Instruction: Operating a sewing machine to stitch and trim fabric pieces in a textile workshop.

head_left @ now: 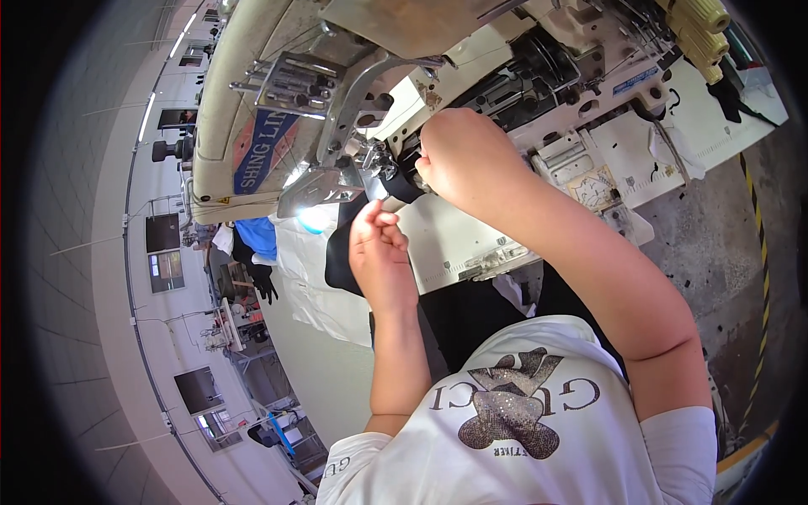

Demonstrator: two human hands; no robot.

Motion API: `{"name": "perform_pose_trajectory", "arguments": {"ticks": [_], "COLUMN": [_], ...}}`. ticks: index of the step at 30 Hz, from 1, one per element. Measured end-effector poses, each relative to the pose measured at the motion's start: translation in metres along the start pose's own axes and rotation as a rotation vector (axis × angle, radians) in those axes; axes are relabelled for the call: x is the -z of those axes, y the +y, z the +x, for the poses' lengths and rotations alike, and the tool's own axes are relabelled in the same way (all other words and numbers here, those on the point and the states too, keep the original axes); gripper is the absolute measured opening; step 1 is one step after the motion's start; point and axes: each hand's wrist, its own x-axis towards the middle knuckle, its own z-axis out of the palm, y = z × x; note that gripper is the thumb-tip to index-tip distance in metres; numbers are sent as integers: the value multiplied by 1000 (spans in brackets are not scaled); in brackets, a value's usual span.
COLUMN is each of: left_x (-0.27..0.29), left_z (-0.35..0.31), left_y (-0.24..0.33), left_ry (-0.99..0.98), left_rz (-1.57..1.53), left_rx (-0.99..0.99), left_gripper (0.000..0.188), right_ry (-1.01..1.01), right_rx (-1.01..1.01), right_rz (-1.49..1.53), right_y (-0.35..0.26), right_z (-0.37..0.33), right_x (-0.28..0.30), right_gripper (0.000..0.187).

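Observation:
An industrial sewing machine [227,151] with a cream head stands in front of me, its lamp lighting the needle area [379,160]. Just below the needle, my left hand [380,257] is raised with the palm side showing and the fingers curled in; what they pinch, if anything, is hidden. Black fabric [341,252] hangs behind and beside that hand. My right hand [459,156] is closed in a fist right of the needle, its back toward me and most fingers hidden. A black fabric strip [402,188] runs from the needle area to this fist.
The white machine bed [450,236] with a ruler edge lies under my right forearm. Yellowish thread cones [699,25] stand at the upper right. White cloth [303,269] and a blue piece [257,237] lie left of the machine. More black fabric [471,324] hangs at my lap.

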Motion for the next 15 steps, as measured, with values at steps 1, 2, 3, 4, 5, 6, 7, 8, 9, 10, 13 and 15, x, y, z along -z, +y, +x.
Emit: {"name": "perform_pose_trajectory", "arguments": {"ticks": [1,2,3,4,5,6,7,8,9,10,13,15], "left_x": [0,1,1,0,0,0,-1,-1,-2,-2,-4,-5], "left_z": [-2,-3,-4,-5,-5,-5,-5,-5,-5,-5,-6,-8], "left_y": [-5,-9,-12,-14,-16,-17,-18,-18,-18,-18,-17,-15], "left_ry": [-38,-73,-63,-82,-86,-95,-95,-100,-106,-109,-117,-105], "left_rz": [39,98,175,192,216,237,240,239,236,244,277,326], "left_rx": [-18,-53,-49,-67,-70,-81,-73,-72,-75,-62,-37,-9], "left_gripper": [31,31,30,30,29,29,29,29,28,29,31,33], "right_ry": [-7,-23,-27,-31,-38,-45,-48,-40,-28,-11,52,62], "right_rx": [18,4,0,-5,-18,-31,-40,-31,-19,-2,24,6], "right_rz": [-13,-14,-15,-16,-19,-22,-25,-22,-20,-23,0,-14], "right_y": [0,0,-1,-1,-1,0,0,0,1,2,6,7], "right_z": [0,0,0,1,1,2,2,1,0,-1,-9,-15], "right_x": [1,1,1,1,1,1,0,0,-1,-1,-2,-3], "right_gripper": [8,8,8,8,8,8,8,8,8,8,20,19]}}
